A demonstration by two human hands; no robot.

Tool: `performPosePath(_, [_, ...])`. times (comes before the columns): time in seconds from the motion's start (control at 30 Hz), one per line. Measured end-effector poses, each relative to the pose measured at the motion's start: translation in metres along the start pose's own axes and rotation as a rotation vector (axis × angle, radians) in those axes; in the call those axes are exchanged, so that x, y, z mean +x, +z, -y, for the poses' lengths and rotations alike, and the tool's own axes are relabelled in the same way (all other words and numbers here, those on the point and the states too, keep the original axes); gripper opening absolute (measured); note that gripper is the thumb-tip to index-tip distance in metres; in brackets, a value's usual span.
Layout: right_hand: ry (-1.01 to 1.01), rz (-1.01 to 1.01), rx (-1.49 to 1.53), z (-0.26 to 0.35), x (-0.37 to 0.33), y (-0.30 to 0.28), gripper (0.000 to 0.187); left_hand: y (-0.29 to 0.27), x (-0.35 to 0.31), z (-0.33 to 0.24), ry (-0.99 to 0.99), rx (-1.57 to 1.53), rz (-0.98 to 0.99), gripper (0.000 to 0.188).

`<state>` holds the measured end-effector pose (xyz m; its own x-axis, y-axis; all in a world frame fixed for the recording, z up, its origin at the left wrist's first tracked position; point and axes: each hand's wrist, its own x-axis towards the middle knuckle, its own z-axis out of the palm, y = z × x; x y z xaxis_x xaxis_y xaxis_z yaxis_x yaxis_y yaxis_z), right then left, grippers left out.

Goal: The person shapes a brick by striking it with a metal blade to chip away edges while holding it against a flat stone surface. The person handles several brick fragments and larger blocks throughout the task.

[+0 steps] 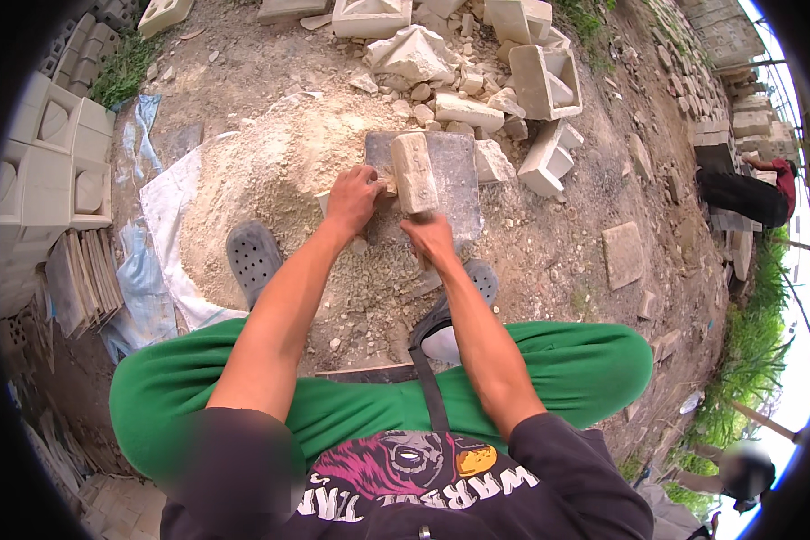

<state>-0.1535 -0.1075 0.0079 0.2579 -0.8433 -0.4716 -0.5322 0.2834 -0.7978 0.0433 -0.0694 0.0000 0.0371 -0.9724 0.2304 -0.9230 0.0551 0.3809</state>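
My right hand is wrapped round the handle of a mallet with a thick, worn, block-shaped head. The mallet head is over a flat grey slab on the ground between my feet. Just left of the head, my left hand is closed at the slab's left edge, its fingers curled down. What those fingers grip is mostly hidden; a bit of pale brown shows at their tips. A mound of pale crushed stone spreads beside my left hand, over a white sheet.
Broken cream blocks and rubble lie beyond the slab. Stacked hollow blocks and leaning boards stand at left. A flat stone lies at right. Another person bends over blocks at far right.
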Motion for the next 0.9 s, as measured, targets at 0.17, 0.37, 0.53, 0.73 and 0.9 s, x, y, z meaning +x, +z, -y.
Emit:
performPosePath(0.17, [0.068, 0.005, -0.194, 0.002, 0.019, -0.012, 0.028, 0.002, -0.002, 0.002, -0.018, 0.077, 0.055, 0.020])
performPosePath(0.37, [-0.210, -0.142, -0.169, 0.079, -0.001, -0.025, 0.030, 0.005, -0.007, 0.009, 0.010, 0.043, 0.017, 0.023])
performPosePath(0.53, [0.084, 0.038, -0.120, -0.016, 0.011, -0.002, 0.033, 0.000, 0.001, -0.001, 0.010, 0.084, 0.083, 0.022])
performPosePath(0.73, [0.067, -0.007, -0.340, 0.017, 0.011, -0.011, 0.039, 0.004, -0.003, 0.008, -0.004, 0.123, 0.083, 0.022])
performPosePath(0.9, [-0.077, -0.131, -0.120, 0.046, -0.002, -0.015, 0.029, 0.000, 0.000, 0.000, -0.048, 0.136, 0.137, 0.018])
